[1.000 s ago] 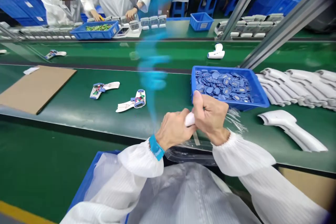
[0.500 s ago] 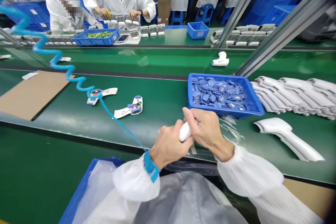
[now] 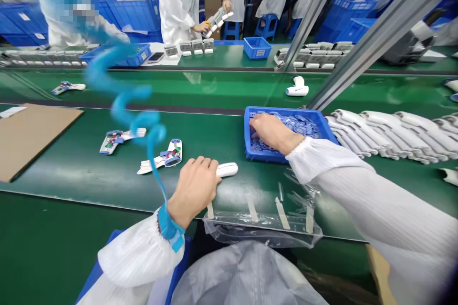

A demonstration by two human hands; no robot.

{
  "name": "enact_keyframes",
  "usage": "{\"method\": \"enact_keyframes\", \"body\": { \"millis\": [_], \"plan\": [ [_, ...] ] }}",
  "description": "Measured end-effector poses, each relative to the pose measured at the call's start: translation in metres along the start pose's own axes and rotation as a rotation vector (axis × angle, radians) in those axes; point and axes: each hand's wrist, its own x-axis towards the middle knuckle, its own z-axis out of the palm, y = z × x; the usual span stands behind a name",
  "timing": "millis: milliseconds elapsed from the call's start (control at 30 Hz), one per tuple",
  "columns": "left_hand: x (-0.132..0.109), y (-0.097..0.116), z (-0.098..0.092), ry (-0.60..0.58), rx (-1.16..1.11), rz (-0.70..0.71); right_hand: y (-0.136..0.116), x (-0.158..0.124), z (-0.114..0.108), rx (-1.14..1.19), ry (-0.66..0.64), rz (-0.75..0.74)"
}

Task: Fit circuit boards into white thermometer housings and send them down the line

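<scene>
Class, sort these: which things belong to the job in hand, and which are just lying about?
In use:
white part, in the left hand
blue tray, right hand inside
blue pieces, in the tray

Seemingly just lying about:
cardboard sheet
white slip

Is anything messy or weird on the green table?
A bit: clear strips lie scattered near the edge of the table, messier than the lined-up white shells. Nothing seems spilled around the parts bin.

Single head cam, aimed forward and down across the desk (image 3: 107,181). Left hand (image 3: 196,188), right hand (image 3: 274,132) near; co-worker (image 3: 177,5) well beyond.
</scene>
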Motion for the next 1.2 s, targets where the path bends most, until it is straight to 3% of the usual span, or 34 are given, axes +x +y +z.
{"method": "enact_keyframes", "body": {
  "millis": [133,233,367,467,567,733,900,1033,1200],
  "plan": [
    [0.000,-0.012,0.000,0.074,-0.490,-0.205,-0.003,-0.011,-0.013,-0.047,0.011,0.014],
    [-0.004,-0.015,0.001,0.036,-0.921,-0.334,0.004,-0.026,-0.022,-0.016,0.052,0.032],
    [-0.009,0.004,0.004,0.008,-1.283,-0.388,0.011,-0.064,-0.028,0.326,0.176,0.071],
    [-0.007,0.026,0.005,0.026,-1.250,-0.332,0.006,-0.106,-0.024,0.860,0.152,0.153],
    [-0.003,0.050,0.002,0.039,-1.038,-0.252,-0.008,-0.144,-0.016,1.340,0.145,0.204],
    [0.001,0.083,-0.007,0.053,-0.851,-0.121,-0.033,-0.167,0.001,1.674,0.242,0.273],
    [0.006,0.091,-0.009,0.028,-0.859,-0.083,-0.052,-0.160,0.017,1.651,0.404,0.295],
    [0.014,0.082,-0.007,-0.039,-0.827,-0.056,-0.055,-0.156,0.013,1.366,0.567,0.263],
    [0.023,0.063,-0.007,-0.042,-0.832,-0.039,-0.047,-0.153,0.003,1.043,0.531,0.316]
  ]
}}
